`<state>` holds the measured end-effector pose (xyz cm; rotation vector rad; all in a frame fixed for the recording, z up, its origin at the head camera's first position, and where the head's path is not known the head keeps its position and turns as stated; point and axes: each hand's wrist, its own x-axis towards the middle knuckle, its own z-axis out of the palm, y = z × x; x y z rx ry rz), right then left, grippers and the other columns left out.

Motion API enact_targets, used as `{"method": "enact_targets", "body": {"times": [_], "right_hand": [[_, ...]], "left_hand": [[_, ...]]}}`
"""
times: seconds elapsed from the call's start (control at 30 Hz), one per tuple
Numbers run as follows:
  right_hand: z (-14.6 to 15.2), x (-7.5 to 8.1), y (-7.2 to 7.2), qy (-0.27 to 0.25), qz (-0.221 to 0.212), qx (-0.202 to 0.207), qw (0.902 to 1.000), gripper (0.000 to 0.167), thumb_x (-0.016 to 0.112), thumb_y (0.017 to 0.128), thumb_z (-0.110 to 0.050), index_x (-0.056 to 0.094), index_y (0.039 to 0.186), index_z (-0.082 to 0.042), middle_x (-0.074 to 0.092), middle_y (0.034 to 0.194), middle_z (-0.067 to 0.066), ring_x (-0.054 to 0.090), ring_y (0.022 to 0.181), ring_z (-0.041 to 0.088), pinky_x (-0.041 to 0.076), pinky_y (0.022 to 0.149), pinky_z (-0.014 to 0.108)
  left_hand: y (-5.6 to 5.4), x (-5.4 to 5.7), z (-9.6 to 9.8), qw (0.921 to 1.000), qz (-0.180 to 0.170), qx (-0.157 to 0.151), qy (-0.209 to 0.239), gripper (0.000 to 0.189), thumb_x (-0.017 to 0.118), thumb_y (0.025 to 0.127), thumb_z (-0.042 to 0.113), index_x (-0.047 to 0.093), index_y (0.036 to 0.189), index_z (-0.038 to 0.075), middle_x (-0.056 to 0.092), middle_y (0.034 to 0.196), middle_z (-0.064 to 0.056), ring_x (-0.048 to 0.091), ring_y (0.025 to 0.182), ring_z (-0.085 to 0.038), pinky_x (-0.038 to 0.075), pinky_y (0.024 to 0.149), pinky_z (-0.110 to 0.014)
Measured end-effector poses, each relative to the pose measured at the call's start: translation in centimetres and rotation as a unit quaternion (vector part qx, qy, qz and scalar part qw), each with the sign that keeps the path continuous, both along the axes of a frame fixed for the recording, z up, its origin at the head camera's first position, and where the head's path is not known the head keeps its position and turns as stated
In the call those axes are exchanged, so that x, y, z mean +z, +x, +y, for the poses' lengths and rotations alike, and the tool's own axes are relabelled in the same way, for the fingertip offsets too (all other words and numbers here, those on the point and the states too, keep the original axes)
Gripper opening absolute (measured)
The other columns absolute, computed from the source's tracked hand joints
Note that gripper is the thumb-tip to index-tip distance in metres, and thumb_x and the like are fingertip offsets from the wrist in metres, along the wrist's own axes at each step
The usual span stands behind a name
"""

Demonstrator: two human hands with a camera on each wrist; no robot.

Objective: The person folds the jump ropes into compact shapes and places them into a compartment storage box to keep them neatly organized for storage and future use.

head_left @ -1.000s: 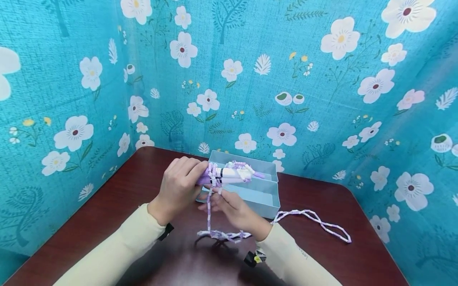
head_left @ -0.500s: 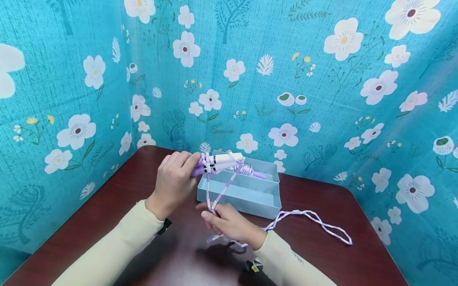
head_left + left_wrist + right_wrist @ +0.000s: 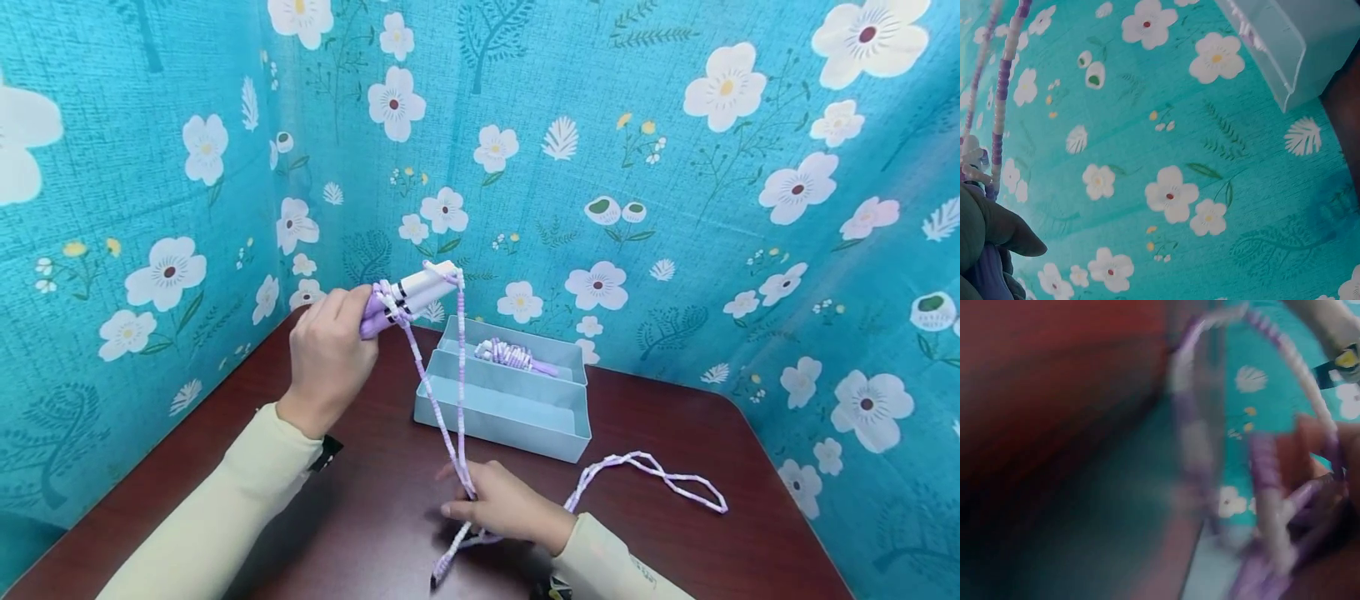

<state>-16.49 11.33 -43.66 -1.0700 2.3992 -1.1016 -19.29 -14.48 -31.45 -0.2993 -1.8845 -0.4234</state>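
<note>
- Since the earlier head frame, the left hand (image 3: 330, 354) has lifted away from the box and the right hand (image 3: 510, 504) has dropped, lengthening the strands between them.
- The left hand is closed firmly around the purple-and-white cylindrical handles (image 3: 422, 283), raised and tilted upward, a few turns of rope around them.
- The right hand is partly closed, fingers loosely curled round the purple-and-white beaded skipping rope (image 3: 461, 358), whose two strands run up, nearly straight, to the handles.
- The step in hand looks like drawing rope out from the handles; the next move seems to call for a steady left grip while the right clears the strands without snagging.
- Rope loops lie on the dark red-brown table (image 3: 675, 425).
- Beyond, the light-blue plastic two-compartment box (image 3: 502, 425) holds a wound purple-and-white beaded bundle (image 3: 513, 356) in its far compartment.
</note>
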Motion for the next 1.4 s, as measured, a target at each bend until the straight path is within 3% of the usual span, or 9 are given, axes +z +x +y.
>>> {"method": "enact_targets", "body": {"times": [0.13, 0.2, 0.27, 0.37, 0.47, 0.67, 1.0, 1.23, 1.4], "right_hand": [[0.9, -0.8, -0.5, 0.000, 0.064, 0.025, 0.9977, 0.035, 0.075, 0.083, -0.010, 0.064, 0.116, -0.008, 0.061, 0.072, -0.018, 0.056, 0.065, -0.002, 0.047, 0.063, 0.018], [1.2, -0.6, -0.5, -0.038, 0.059, 0.021, 0.9973, 0.030, 0.070, 0.087, -0.007, 0.062, 0.116, -0.007, 0.063, 0.075, -0.011, 0.060, 0.068, 0.003, 0.050, 0.064, 0.021], [1.4, -0.1, -0.3, -0.068, 0.079, 0.002, 0.9945, 0.024, 0.064, 0.093, -0.010, 0.062, 0.118, -0.009, 0.061, 0.075, -0.007, 0.061, 0.069, 0.007, 0.051, 0.064, 0.024], [1.6, 1.2, 0.3, -0.073, 0.154, -0.037, 0.9847, 0.025, 0.055, 0.100, -0.021, 0.061, 0.122, -0.011, 0.061, 0.085, -0.005, 0.061, 0.074, 0.008, 0.052, 0.069, 0.028], [1.9, 3.0, 0.7, -0.051, 0.268, -0.053, 0.9606, 0.022, 0.055, 0.100, -0.028, 0.064, 0.113, -0.013, 0.056, 0.088, -0.011, 0.054, 0.076, 0.005, 0.048, 0.070, 0.024], [2.7, 7.8, 0.6, -0.036, 0.420, 0.008, 0.9068, 0.018, 0.048, 0.103, -0.027, 0.056, 0.092, -0.014, 0.044, 0.076, -0.011, 0.042, 0.062, 0.002, 0.038, 0.056, 0.015], [2.9, 15.0, 0.5, 0.014, 0.548, 0.085, 0.8322, 0.026, 0.042, 0.105, -0.026, 0.060, 0.097, -0.008, 0.046, 0.076, -0.005, 0.041, 0.058, 0.006, 0.039, 0.053, 0.019], [2.9, 18.4, -0.7, 0.043, 0.589, 0.101, 0.8010, 0.011, 0.067, 0.092, -0.017, 0.064, 0.096, -0.007, 0.046, 0.075, 0.000, 0.044, 0.061, 0.015, 0.041, 0.055, 0.027], [3.5, 19.2, -1.9, 0.035, 0.600, 0.090, 0.7939, 0.019, 0.077, 0.083, -0.012, 0.067, 0.098, -0.008, 0.047, 0.076, 0.000, 0.041, 0.061, 0.015, 0.038, 0.053, 0.026]], "left_hand": [[-0.1, 0.7, -0.4, 1.0000, -0.002, 0.008, -0.001, 0.032, 0.077, 0.078, 0.002, 0.066, 0.108, -0.003, 0.066, 0.088, -0.019, 0.061, 0.069, -0.033, 0.053, 0.061, -0.048], [-0.1, 0.8, -0.5, 0.9999, -0.005, 0.013, -0.007, 0.033, 0.077, 0.078, 0.001, 0.066, 0.108, -0.003, 0.066, 0.088, -0.019, 0.060, 0.069, -0.033, 0.053, 0.061, -0.049], [-0.2, 0.7, -0.6, 0.9997, -0.006, 0.020, -0.012, 0.033, 0.077, 0.078, 0.001, 0.066, 0.109, -0.003, 0.065, 0.087, -0.019, 0.059, 0.068, -0.033, 0.052, 0.060, -0.048], [-0.5, 0.3, -0.8, 0.9992, -0.007, 0.032, -0.023, 0.033, 0.076, 0.077, -0.002, 0.066, 0.109, -0.002, 0.064, 0.085, -0.018, 0.056, 0.065, -0.032, 0.050, 0.057, -0.047], [-0.8, -0.1, -0.7, 0.9985, -0.007, 0.037, -0.039, 0.033, 0.074, 0.076, -0.002, 0.066, 0.108, -0.002, 0.063, 0.085, -0.018, 0.056, 0.065, -0.032, 0.048, 0.055, -0.046], [-1.2, -1.1, -0.3, 0.9959, -0.015, 0.033, -0.083, 0.029, 0.075, 0.083, 0.008, 0.067, 0.109, -0.002, 0.063, 0.084, -0.017, 0.054, 0.062, -0.031, 0.044, 0.051, -0.041], [-1.2, -3.4, 1.8, 0.9902, -0.020, -0.021, -0.137, 0.026, 0.078, 0.083, 0.015, 0.067, 0.104, 0.003, 0.061, 0.078, -0.011, 0.052, 0.061, -0.027, 0.038, 0.048, -0.037], [-0.7, -4.7, 3.2, 0.9772, -0.035, -0.082, -0.193, 0.024, 0.076, 0.081, 0.006, 0.067, 0.103, 0.009, 0.058, 0.079, -0.006, 0.051, 0.065, -0.023, 0.039, 0.053, -0.034], [-0.5, -4.8, 3.7, 0.9702, -0.024, -0.110, -0.214, 0.023, 0.071, 0.080, -0.001, 0.066, 0.099, 0.012, 0.054, 0.077, -0.004, 0.048, 0.063, -0.020, 0.038, 0.055, -0.034]]}}
